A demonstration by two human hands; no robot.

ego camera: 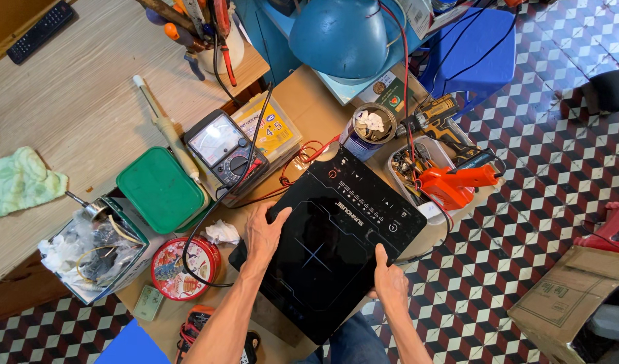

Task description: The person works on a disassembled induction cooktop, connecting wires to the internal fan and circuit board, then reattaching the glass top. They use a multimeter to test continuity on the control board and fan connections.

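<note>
Left of the black induction cooktop we note a square tin box stuffed with scraps, a green rectangular lid, and a round red tin. Above the cooktop's left corner lies a yellow-labelled flat package under an analogue meter. Our left hand lies spread flat on the cooktop's left edge. Our right hand grips its right edge. Right of it sits an orange glue gun.
</note>
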